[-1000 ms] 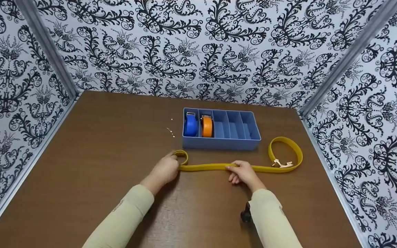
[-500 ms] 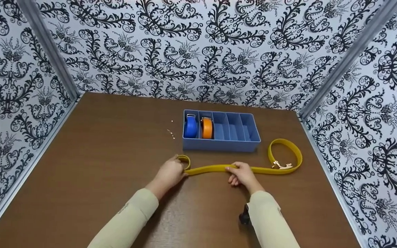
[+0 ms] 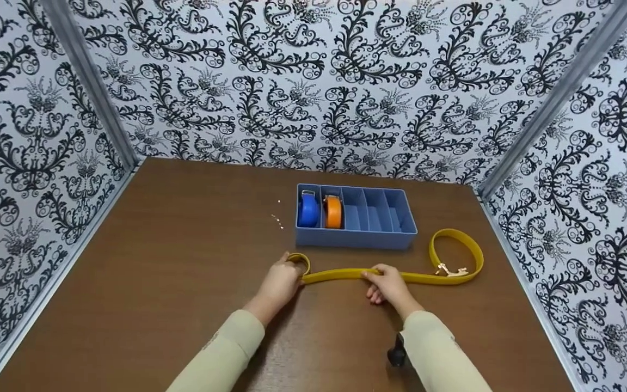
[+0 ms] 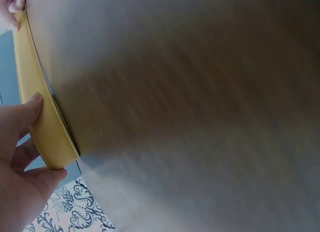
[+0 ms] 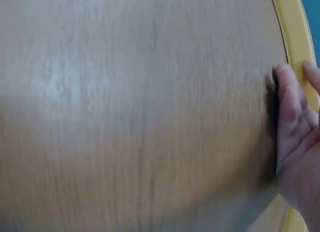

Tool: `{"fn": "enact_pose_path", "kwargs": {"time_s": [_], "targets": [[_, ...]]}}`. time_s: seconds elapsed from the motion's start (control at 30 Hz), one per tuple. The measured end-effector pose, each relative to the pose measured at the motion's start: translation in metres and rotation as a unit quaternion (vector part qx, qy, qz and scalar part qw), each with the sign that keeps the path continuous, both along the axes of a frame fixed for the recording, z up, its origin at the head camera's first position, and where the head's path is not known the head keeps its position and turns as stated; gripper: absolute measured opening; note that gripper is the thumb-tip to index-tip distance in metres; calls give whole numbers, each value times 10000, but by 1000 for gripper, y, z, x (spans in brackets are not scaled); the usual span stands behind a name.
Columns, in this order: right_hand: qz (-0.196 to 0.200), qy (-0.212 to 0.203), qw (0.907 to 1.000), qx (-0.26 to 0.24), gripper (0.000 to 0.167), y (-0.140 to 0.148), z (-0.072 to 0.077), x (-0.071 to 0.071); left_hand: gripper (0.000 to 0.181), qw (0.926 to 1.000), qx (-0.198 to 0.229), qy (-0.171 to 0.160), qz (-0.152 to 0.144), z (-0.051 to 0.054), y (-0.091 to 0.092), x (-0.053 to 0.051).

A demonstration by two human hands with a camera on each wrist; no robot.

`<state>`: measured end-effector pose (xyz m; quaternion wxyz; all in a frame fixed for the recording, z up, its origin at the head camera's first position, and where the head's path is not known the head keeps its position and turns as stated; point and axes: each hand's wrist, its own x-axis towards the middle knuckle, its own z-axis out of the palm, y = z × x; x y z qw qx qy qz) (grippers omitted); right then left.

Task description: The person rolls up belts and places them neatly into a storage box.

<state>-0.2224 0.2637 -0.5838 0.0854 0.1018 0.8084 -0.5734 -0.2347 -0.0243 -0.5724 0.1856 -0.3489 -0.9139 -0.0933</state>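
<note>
A yellow belt (image 3: 340,274) stands on edge along the table, its left end rolled into a small coil. My left hand (image 3: 282,280) holds that coil; in the left wrist view, fingers and thumb pinch the belt (image 4: 45,112) at its bend. Farther along, the thumb and fingers of my right hand (image 3: 389,286) pinch the strap, which bows slightly between the hands. Beyond the right hand the belt curves into a wide loop, where a gold-coloured buckle (image 3: 449,271) lies. In the right wrist view, the right hand (image 5: 302,137) has the belt (image 5: 294,27) by its thumb.
Behind the hands stands a blue divided box (image 3: 354,238). A rolled blue belt (image 3: 308,211) is in its leftmost compartment, a rolled orange belt (image 3: 333,212) in the one beside it. Small white specks lie left of the box. Patterned walls enclose the brown table (image 3: 199,234).
My left hand has shifted slightly right with the coil, towards the right hand. The strap between the hands now bows a little. The right hand keeps its place on the belt.
</note>
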Motion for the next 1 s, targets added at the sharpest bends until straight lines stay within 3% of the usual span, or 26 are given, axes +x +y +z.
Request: {"fn": "enact_pose_path", "kwargs": {"time_s": [0.13,0.23,0.37,0.5,0.8,0.9,1.0], "targets": [[115,351,9966,733,30,-11,7,-1,18,10000,-23,-97,-2,1,-1,-1],[172,917,9799,1765,35,-24,13,-2,15,9997,-25,-211,-81,2,1,0],[572,1735,9335,3086,39,-45,17,-2,11,9995,30,-280,-132,2,5,3],[1367,2421,8829,3784,35,-65,17,0,10,9995,153,-241,-116,-1,10,8],[2252,3587,7890,4451,28,-73,13,8,11,9924,621,-329,-1010,-3,21,22],[2600,3833,7642,4490,29,-71,13,11,11,9881,665,-276,-1356,-3,20,23],[2994,3931,7399,4564,28,-66,14,12,11,9864,664,-405,-1447,-1,17,24]]}}
